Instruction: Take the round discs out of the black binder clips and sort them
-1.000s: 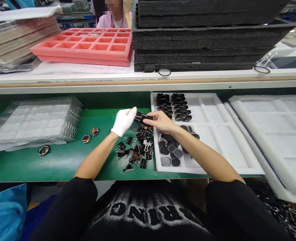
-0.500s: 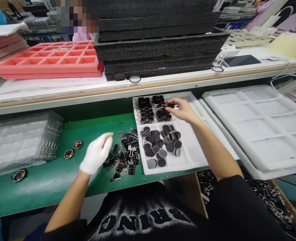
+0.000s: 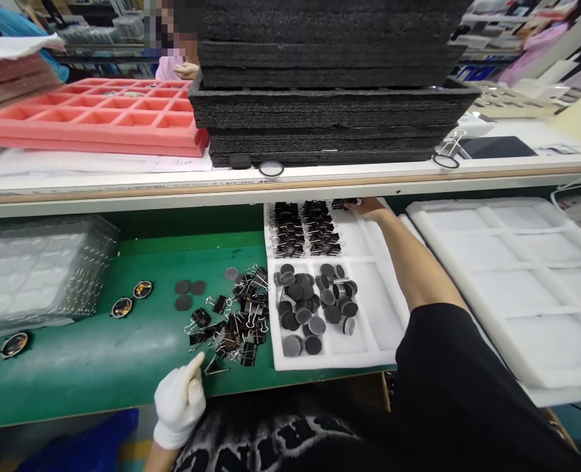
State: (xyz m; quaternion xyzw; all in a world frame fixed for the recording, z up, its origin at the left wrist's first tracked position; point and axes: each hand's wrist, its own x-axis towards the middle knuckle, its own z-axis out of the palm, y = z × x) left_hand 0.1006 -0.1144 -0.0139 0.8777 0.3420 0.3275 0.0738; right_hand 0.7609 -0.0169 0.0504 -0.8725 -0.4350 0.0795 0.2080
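Right hand (image 3: 368,208): reaching to the back of the white tray (image 3: 327,362), bare fingertips meeting black binder clips (image 3: 342,204); whether they are pinching or releasing, I cannot tell.
Gloved left hand (image 3: 180,401): hovering near the loose clips (image 3: 234,328), index finger extending, others curling, gripping nothing visible.
Tray: holding packed clip rows behind, dark discs (image 3: 303,298) in front; its ribs are probably keeping them apart.
Green bench (image 3: 88,387): carrying loose clips beside the tray, likely for easy reach.
Room: black foam trays (image 3: 330,115) towering on a white shelf (image 3: 172,196); a co-worker's hand (image 3: 187,70) showing beyond.
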